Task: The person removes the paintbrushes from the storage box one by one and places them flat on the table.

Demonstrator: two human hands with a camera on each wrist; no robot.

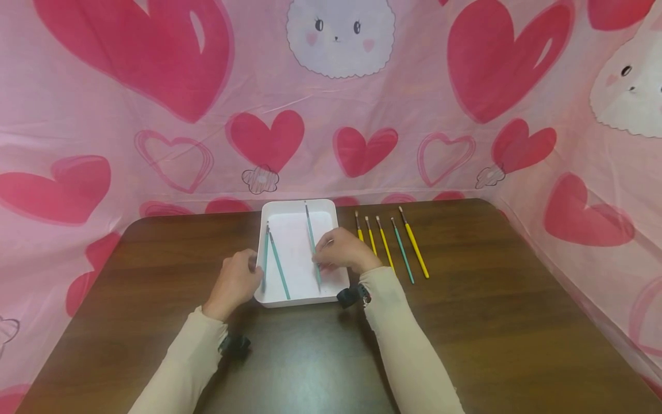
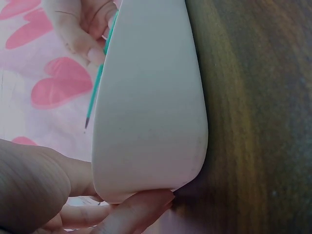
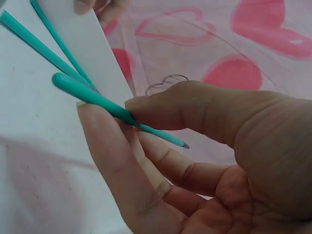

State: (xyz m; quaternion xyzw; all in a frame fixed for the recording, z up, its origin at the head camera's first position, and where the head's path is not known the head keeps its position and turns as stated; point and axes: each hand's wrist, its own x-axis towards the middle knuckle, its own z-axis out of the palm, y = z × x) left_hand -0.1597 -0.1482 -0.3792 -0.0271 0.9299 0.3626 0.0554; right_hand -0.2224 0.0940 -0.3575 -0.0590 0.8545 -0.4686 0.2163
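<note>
My right hand [image 1: 342,250] pinches a teal paintbrush [image 1: 310,227] between thumb and fingers over the right half of a white tray [image 1: 295,223]. In the right wrist view the rounded handle end of that paintbrush [image 3: 87,95] sticks out past the fingertips. The tray's left side is gripped by my left hand [image 1: 235,282]; in the left wrist view, thumb and fingers wrap the tray's corner [image 2: 146,165]. Inside the tray, along its left side, lie two more teal paintbrushes, one at the wall [image 1: 266,259] and one slanting [image 1: 280,267].
To the right of the tray, several paintbrushes lie in a row on the brown wooden table [image 1: 491,322]: yellow ones, such as the rightmost yellow paintbrush [image 1: 415,244], and one teal paintbrush [image 1: 402,252]. A pink heart-patterned cloth [image 1: 315,178] stands behind the table.
</note>
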